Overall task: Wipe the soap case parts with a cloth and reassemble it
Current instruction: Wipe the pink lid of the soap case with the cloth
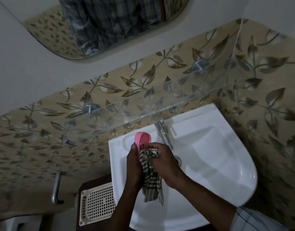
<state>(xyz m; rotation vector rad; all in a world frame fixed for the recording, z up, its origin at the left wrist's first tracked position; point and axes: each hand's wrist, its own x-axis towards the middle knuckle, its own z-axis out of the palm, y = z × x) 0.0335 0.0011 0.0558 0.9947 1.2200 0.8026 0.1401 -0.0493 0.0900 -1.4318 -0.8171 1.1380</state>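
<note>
Over the white sink's left side, my left hand [134, 165] holds a pink soap case part [142, 140] upright by its lower end. It is oval, and small slots show near my fingers. My right hand [163, 162] grips a striped black-and-white cloth [151, 179] and presses its bunched top against the pink part. The rest of the cloth hangs down between my wrists. No other soap case part is visible.
The white sink [210, 147] has a chrome tap [162, 130] at the back and a drain [177, 160] beside my right hand. A glass shelf [143, 107] juts from the leaf-patterned wall above. A cream perforated basket [98, 202] sits on a dark stand at lower left.
</note>
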